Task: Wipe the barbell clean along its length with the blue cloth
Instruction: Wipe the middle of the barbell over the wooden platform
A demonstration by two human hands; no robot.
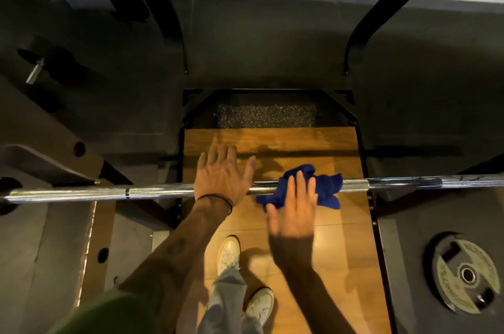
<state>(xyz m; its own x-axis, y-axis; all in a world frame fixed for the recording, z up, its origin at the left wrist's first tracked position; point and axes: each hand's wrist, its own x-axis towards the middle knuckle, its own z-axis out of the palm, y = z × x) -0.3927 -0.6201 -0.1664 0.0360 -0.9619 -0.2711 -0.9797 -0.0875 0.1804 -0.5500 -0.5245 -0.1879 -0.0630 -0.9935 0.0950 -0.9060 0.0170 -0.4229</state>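
Right hand (pixel 293 213): fingers (pixel 300 189) straight and spread, laid flat on the crumpled dark blue cloth (pixel 324 189), pressing it down over the long chrome steel barbell (pixel 158 193); nothing curled round the shaft. Left hand (pixel 222 178): fingers also straight and relaxed, palm down across the bar just beside the cloth, seemingly steadying it; whether the palm truly bears on the steel I cannot tell. Black band at that wrist. Cloth sits draped over the bar near its middle, between the two knurled stretches, hanging a little on the near side. Barbell runs left to right across the view, raised above the wooden lifting platform (pixel 272 142), both ends going out of view toward the rack. Grey round weight plate (pixel 467 275) lies on the dark floor at lower right, well apart. White shoes below. Judgement: wiping is in hand, mid-shaft; how much length is already done cannot be read. Next move likely calls for the right hand to wrap the cloth around the shaft and slide it sideways under steady pressure, the left hand clearing the path or bracing.
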